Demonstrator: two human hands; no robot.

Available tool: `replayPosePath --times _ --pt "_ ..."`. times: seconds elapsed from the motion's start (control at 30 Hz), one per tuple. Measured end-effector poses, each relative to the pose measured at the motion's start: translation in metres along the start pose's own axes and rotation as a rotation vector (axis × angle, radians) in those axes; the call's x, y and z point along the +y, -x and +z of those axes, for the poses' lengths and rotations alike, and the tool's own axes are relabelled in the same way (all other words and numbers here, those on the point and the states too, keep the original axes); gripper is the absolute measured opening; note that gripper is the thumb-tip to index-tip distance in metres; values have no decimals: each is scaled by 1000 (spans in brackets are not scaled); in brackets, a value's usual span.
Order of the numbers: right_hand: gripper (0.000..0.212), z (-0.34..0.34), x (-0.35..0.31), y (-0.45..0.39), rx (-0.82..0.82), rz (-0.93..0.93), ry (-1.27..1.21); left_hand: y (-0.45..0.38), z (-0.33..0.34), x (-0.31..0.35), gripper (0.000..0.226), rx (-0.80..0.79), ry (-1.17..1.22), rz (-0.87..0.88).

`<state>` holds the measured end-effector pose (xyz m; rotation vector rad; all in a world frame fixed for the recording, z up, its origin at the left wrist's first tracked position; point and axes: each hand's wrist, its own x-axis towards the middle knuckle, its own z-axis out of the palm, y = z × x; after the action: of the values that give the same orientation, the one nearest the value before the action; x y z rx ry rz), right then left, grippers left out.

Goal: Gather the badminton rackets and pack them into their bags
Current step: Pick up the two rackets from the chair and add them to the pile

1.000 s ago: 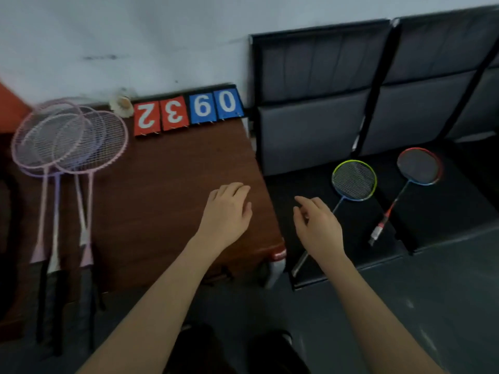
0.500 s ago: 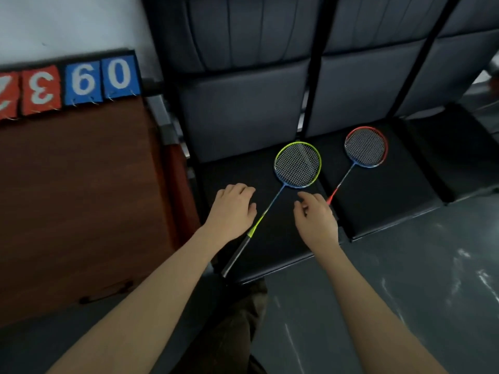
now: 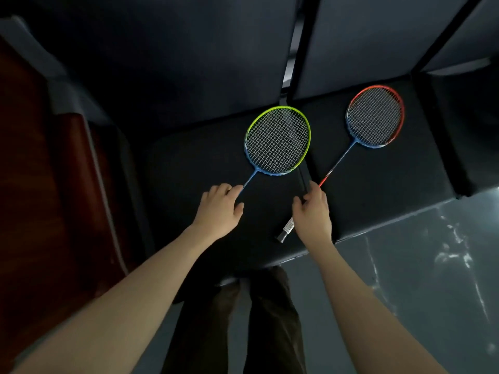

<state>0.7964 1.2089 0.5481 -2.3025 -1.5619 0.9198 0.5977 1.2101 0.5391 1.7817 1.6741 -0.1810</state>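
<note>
- Nearest, the left hand [image 3: 220, 209] curls over the green-framed racket's [image 3: 278, 140] shaft and the right hand [image 3: 313, 211] over the red-framed racket's [image 3: 375, 117] shaft; whether either grips cannot be told.
- Both rackets lie flat on the black padded seats [image 3: 378, 190].
- Gathering step: next, firm grips and lifting.

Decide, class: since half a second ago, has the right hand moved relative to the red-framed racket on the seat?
Yes. The right hand has moved toward the red-framed racket, from short of its shaft to lying over its handle on the seat cushion.
</note>
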Motion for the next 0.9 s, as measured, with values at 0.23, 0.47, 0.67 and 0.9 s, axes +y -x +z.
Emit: replayPosePath --times 0.23,0.47,0.67,0.9 --pt "56 38 82 -82 17 83 38 -72 79 -9 61 -159 40 -212" --pt "61 78 133 -120 -7 152 96 -87 142 -16 59 78 33 -231" --pt "59 88 132 -109 41 124 -182 -92 152 -8 58 230 311 -103" --pt "71 111 123 -52 -80 108 -266 -99 158 19 50 294 379 -85"
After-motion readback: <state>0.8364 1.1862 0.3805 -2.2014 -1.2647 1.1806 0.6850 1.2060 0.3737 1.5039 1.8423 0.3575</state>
